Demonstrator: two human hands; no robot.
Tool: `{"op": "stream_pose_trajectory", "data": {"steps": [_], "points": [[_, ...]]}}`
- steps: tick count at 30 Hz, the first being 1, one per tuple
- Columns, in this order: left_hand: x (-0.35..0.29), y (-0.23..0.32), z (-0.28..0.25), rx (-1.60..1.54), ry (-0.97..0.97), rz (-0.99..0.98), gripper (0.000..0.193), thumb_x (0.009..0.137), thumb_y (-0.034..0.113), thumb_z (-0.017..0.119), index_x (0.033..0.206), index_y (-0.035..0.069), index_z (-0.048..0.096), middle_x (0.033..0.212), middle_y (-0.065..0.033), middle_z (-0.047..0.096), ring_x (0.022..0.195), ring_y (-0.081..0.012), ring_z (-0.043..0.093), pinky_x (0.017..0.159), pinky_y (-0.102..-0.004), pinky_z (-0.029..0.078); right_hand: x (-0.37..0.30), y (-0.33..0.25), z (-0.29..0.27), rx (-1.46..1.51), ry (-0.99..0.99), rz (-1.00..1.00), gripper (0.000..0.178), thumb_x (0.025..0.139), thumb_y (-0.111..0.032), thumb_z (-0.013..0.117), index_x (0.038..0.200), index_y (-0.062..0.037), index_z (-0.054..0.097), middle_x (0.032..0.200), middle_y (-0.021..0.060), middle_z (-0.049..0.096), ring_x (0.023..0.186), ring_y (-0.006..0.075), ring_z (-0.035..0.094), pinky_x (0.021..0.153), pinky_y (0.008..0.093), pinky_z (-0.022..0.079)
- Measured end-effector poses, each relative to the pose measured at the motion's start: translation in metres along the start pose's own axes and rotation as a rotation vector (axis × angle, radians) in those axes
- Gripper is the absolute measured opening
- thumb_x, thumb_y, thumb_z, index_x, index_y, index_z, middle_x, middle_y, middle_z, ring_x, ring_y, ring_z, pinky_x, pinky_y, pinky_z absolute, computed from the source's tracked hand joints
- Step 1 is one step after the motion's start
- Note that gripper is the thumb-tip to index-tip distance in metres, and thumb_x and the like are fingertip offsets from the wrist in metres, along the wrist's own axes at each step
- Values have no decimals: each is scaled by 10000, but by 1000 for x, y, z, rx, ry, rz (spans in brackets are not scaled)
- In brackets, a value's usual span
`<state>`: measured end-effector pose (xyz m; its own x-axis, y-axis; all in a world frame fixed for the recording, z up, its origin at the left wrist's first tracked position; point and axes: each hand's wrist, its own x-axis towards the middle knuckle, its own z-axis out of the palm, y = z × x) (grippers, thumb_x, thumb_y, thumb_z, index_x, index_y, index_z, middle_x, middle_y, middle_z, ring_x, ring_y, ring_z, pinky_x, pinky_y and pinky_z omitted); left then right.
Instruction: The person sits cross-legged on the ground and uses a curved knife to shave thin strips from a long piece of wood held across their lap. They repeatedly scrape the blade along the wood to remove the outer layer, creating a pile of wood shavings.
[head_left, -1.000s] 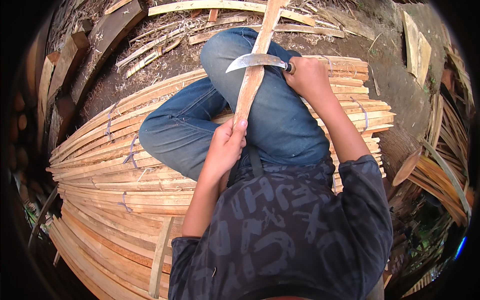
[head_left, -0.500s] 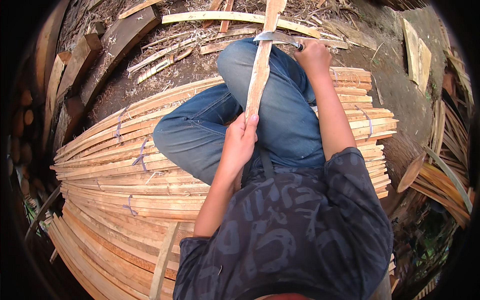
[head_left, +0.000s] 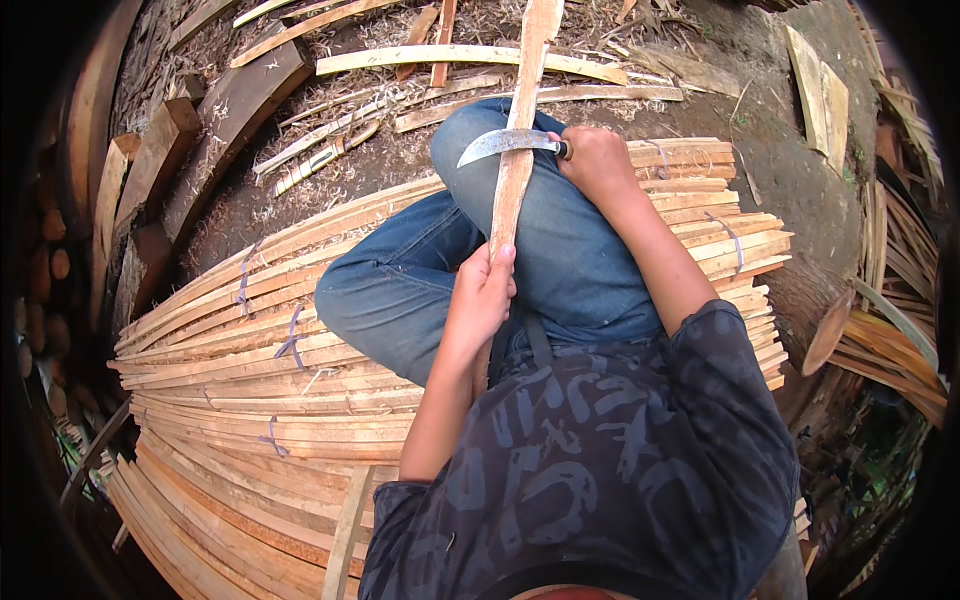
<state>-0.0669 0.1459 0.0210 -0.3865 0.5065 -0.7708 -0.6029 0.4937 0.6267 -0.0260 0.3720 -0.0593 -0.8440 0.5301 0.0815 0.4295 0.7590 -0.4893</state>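
Note:
A long, rough-edged wooden strip (head_left: 517,178) runs away from my waist across my right thigh and past my knees. My left hand (head_left: 482,293) is closed around its near part, thumb on top. In my right hand (head_left: 598,160) is a knife (head_left: 492,144) with a curved blade, its dark handle mostly covered by my fingers. The blade lies crosswise over the strip, above my thigh, with its tip pointing left beyond the strip's edge.
Bundles of wooden slats (head_left: 240,330), tied with purple strings, lie under and beside my crossed legs. Thick timber beams (head_left: 235,130) stand at the left. Loose strips (head_left: 470,57) and shavings cover the ground ahead. A cut log (head_left: 828,332) is at the right.
My right hand has drawn the knife along the strip toward me, from beyond my knee to over my thigh. The left hand keeps its hold on the strip.

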Motion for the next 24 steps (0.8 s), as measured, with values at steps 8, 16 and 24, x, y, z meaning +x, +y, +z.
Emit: {"op": "stream_pose_trajectory", "data": {"steps": [8, 16, 24], "points": [[-2, -2, 4, 165, 81, 99, 331, 1020, 311, 465, 848, 35, 531, 605, 17, 469, 519, -58, 426, 465, -245, 364, 0, -2, -2, 30, -55, 259, 295, 854, -307, 631, 721, -54, 708, 683, 210, 640, 694, 401, 643, 651, 476, 522], [-36, -21, -2, 220, 123, 171, 296, 1027, 315, 455, 844, 83, 479, 598, 59, 388, 460, -12, 341, 386, -191, 278, 3, 28, 11, 2, 82, 328, 180, 771, -262, 664, 806, -103, 738, 751, 186, 681, 737, 363, 677, 681, 458, 551], [-39, -11, 5, 206, 92, 88, 294, 1025, 335, 459, 856, 94, 468, 608, 51, 397, 453, -16, 331, 389, -192, 281, 20, 52, -7, -55, 73, 540, 256, 719, -286, 709, 865, -78, 734, 803, 218, 689, 807, 386, 681, 734, 455, 550]]}}
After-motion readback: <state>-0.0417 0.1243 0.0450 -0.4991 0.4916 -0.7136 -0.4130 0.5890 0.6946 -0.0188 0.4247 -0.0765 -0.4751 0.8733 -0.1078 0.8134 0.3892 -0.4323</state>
